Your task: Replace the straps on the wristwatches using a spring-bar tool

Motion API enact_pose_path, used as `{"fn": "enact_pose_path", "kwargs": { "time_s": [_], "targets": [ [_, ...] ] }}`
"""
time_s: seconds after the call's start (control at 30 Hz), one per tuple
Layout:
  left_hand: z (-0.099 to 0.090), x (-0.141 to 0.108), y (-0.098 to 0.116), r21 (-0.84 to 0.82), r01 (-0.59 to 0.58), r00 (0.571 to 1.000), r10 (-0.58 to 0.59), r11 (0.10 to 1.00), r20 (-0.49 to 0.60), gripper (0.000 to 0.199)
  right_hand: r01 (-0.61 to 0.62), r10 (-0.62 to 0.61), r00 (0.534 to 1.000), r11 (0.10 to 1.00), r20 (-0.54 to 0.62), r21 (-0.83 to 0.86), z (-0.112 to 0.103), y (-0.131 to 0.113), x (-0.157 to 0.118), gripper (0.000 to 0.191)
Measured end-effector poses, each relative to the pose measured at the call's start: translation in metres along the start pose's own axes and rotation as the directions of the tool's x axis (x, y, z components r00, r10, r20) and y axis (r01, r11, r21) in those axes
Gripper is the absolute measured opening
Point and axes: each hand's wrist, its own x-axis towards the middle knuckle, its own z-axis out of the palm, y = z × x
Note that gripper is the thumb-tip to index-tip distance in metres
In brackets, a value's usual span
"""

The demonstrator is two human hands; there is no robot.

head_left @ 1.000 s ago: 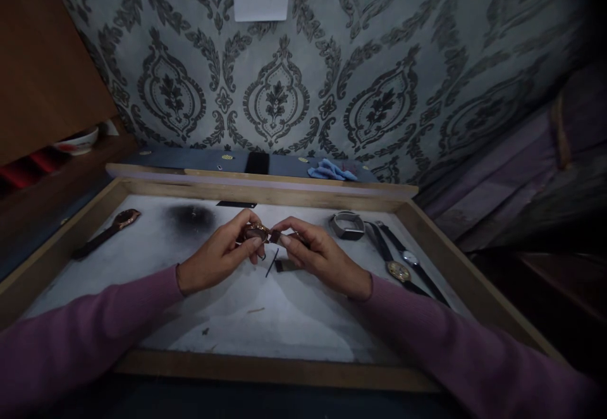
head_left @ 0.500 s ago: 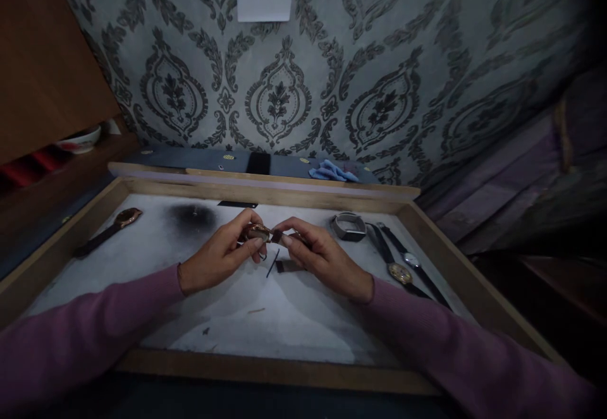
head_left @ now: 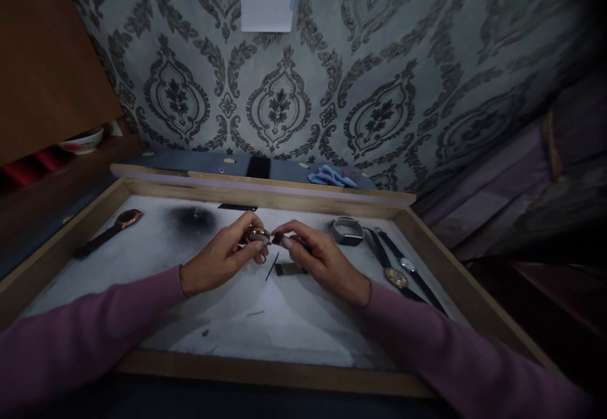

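Note:
Near the middle of a wood-framed tray [head_left: 265, 371], my left hand [head_left: 222, 251] pinches a rose-gold watch case [head_left: 258, 236] between thumb and fingers. My right hand [head_left: 322, 261] is closed on a dark brown watch strap [head_left: 279, 239], whose end lies at the lug of the case. Whether strap and case are joined is too small to tell. Below the fingers, a thin dark stick [head_left: 272, 267] and a flat dark strip [head_left: 289, 269] lie on the white surface.
A brown-strapped watch [head_left: 107, 232] lies at the left. A grey-banded watch [head_left: 347, 230], a gold-dial watch [head_left: 396, 277] and a black-strapped watch [head_left: 408, 265] are at the right. Beyond the back rim sit a blue cloth [head_left: 331, 176] and a black strip [head_left: 231, 206] inside it.
The view has tilted slightly. Both hands stay almost in place, and the watch case has turned a little in my left fingers. The strap end remains beside it.

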Motion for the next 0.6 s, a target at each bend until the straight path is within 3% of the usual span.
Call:
{"fn": "enact_pose_path", "kwargs": {
  "time_s": [0.6],
  "targets": [
    [0.0006,0.0005,0.0009,0.015,-0.001,1.0,0.001,1.0,-0.01,0.009,0.001,-0.001,1.0,0.999,0.001,-0.036,0.0008,0.0009,-0.0009,0.021]
  ]
}}
